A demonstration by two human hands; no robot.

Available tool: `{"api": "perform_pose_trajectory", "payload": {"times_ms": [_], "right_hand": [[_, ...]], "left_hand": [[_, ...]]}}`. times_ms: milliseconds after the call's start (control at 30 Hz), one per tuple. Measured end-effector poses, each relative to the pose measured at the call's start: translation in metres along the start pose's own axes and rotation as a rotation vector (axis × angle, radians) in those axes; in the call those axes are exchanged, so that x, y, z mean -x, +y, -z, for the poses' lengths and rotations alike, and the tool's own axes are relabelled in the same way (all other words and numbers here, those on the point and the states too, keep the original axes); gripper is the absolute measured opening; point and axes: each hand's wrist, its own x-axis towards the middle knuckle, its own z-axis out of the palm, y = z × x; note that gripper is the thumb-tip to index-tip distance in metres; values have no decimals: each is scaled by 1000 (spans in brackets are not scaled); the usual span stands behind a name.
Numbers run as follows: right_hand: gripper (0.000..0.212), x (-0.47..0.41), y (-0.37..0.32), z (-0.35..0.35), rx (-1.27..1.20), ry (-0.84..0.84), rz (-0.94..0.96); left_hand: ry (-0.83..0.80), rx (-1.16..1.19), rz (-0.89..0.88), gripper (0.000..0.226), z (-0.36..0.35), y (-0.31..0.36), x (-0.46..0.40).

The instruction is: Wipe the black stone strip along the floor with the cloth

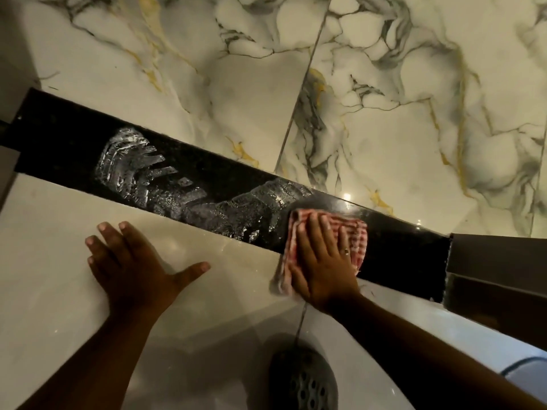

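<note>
Checked cloth [353,232] (right hand [322,261] flat) on black strip [74,149]

Stone strip [74,152]: black, fine speckle, whitish streaky smears [133,164] across middle. Cloth [353,232]: red-and-white check. Far floor tiles [384,113]: white marble pattern, grey veins, gold-yellow streaks. Near floor tile [59,247]: plain cream-beige. Floor drain [305,380]: dark grey, perforated grid.
</note>
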Motion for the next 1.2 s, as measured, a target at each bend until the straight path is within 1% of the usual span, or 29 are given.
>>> {"api": "perform_pose_trajectory", "payload": {"times_ms": [67,100,133,167,200,267,333,400,433,467,500,600,667,700,733,767,800,833,867,900,933,967,1000,1033,1067,1100,1133,1200], "right_hand": [[74,18,16,-5,101,-24,265],[74,25,26,-6,129,-17,334],[74,30,35,-6,129,8,324],[73,33,41,-7,100,52,240],[72,33,42,-6,54,105,95],[72,23,33,-1,-39,199,-302],[77,1,17,6,-160,200,-664],[78,-26,-2,13,-259,186,-890],[79,-39,-12,16,-296,173,-942],[78,-50,-25,17,-311,165,-915],[76,-56,-42,18,-303,153,-793],[72,-35,-95,4,-227,53,-182],[74,0,-85,-13,-154,10,127],[75,15,-64,-19,-129,0,235],[74,31,-41,-22,-94,-6,274],[74,29,-38,-18,-10,13,257],[73,17,-36,-10,40,42,169],[73,14,-19,-8,1,47,-11],[73,5,-10,-3,-41,42,-227],[74,-5,-11,0,-78,58,-417],[75,-18,-20,2,-129,81,-576],[75,-33,-31,3,-174,100,-678],[76,-49,-43,6,-203,112,-728],[76,-65,-54,10,-214,125,-739],[77,-80,-66,15,-216,121,-697],[76,-93,-80,18,-199,106,-609],[75,-101,-95,20,-163,91,-465],[74,-101,-120,19,-92,65,-112]], "left_hand": [[-40,9,20,157,1,-2,-2],[-55,10,26,159,0,-4,-4],[-73,10,30,161,0,-5,-5],[-97,9,36,162,1,-7,-6],[-118,6,41,163,1,-9,-7],[-152,-4,46,165,1,-11,-9],[-201,-4,64,167,5,-11,-12],[-242,-6,69,168,8,-12,-14],[-269,-10,76,168,11,-12,-15],[-289,-10,87,167,13,-12,-14],[-298,0,97,167,14,-11,-12],[-332,52,124,167,15,-10,8],[-373,57,145,167,12,-6,22],[-389,73,154,166,13,3,22],[-413,80,191,165,14,8,25],[-432,100,180,164,18,-16,16],[-438,82,134,165,23,-35,5],[-474,86,125,165,25,-30,4],[-473,111,130,166,28,-22,-2],[-439,126,114,166,28,-19,-3],[-444,106,97,165,31,-18,-1],[-433,105,90,165,31,-17,-2],[-421,105,76,166,31,-15,-5],[-410,106,59,166,31,-12,-7],[-400,109,48,167,32,-10,-9],[-395,112,35,168,33,-8,-12],[-386,113,26,169,32,-7,-14],[-370,109,25,172,28,-10,-15]]}}
